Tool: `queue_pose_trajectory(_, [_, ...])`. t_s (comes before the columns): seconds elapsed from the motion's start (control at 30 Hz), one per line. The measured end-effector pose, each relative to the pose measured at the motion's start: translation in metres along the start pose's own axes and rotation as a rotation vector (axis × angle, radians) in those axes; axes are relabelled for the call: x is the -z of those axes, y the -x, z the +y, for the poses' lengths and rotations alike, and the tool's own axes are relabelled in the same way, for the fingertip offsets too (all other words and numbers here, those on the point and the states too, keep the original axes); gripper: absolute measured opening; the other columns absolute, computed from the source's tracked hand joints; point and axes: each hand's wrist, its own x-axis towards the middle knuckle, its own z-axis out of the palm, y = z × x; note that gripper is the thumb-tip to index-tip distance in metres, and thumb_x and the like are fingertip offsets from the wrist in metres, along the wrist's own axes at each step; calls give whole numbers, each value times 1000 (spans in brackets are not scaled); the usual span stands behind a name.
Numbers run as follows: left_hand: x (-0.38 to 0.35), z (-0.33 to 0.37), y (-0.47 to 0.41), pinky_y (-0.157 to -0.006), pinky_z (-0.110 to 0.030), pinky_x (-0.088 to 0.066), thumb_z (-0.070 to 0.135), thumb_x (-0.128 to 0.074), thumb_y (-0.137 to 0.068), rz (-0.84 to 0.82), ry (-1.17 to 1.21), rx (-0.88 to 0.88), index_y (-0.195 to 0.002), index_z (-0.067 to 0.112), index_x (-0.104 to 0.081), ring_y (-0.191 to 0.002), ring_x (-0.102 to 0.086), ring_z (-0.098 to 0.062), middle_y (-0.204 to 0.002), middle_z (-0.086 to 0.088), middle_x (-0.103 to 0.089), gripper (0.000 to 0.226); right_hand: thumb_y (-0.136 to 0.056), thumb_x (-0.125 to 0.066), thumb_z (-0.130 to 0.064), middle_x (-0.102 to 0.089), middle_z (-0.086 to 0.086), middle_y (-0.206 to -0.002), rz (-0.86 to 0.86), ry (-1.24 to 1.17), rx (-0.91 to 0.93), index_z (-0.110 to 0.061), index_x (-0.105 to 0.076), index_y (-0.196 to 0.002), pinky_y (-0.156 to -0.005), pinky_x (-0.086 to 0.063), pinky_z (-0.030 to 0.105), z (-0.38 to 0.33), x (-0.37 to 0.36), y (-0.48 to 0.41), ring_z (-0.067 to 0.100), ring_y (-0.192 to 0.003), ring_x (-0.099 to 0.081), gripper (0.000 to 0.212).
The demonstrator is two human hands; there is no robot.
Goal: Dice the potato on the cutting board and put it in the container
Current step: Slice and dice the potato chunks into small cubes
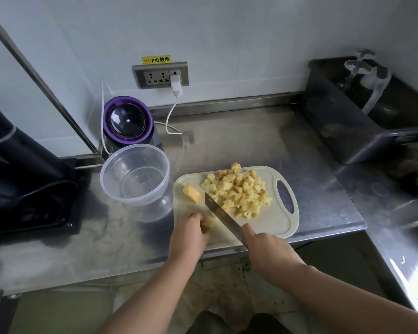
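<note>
A pale cutting board (273, 225) lies at the front edge of the steel counter. A heap of yellow potato cubes (239, 189) covers its far middle, and one bigger potato chunk (191, 192) lies apart at the far left. My left hand (191, 233) pinches a small potato piece (209, 222) on the near left of the board. My right hand (267, 249) grips a knife handle; the knife blade (221, 214) slants across the board, right beside that piece. A clear round plastic container (134, 174) stands empty left of the board.
A purple-rimmed appliance (128, 121) with a white cable stands behind the container. A black appliance (22, 169) occupies the counter's left end. A dark tub (362, 112) holding glassware sits at the back right. Wall sockets (161, 75) are above the counter.
</note>
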Motion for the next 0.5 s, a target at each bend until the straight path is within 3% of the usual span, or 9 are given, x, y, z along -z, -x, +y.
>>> queue_pose_trajectory(0.27, [2, -6, 1, -72, -24, -47, 26, -64, -87, 34, -9, 3, -103, 17, -65, -92, -63, -17, -103, 2, -65, 18, -99, -43, -7, -42, -4, -73, -11, 60, 64, -20, -29, -131, -60, -38, 26, -10, 2, 10, 13, -64, -47, 37])
queue_pose_trajectory(0.5, [3, -7, -1, -75, -26, -47, 27, -60, -90, 23, -64, 4, -103, 17, -63, -95, -63, -20, -102, 1, -64, 17, -99, -45, -8, -47, -4, -80, -19, 63, 76, -20, -29, -136, -54, -36, 19, -11, -1, 8, 11, -67, -49, 42])
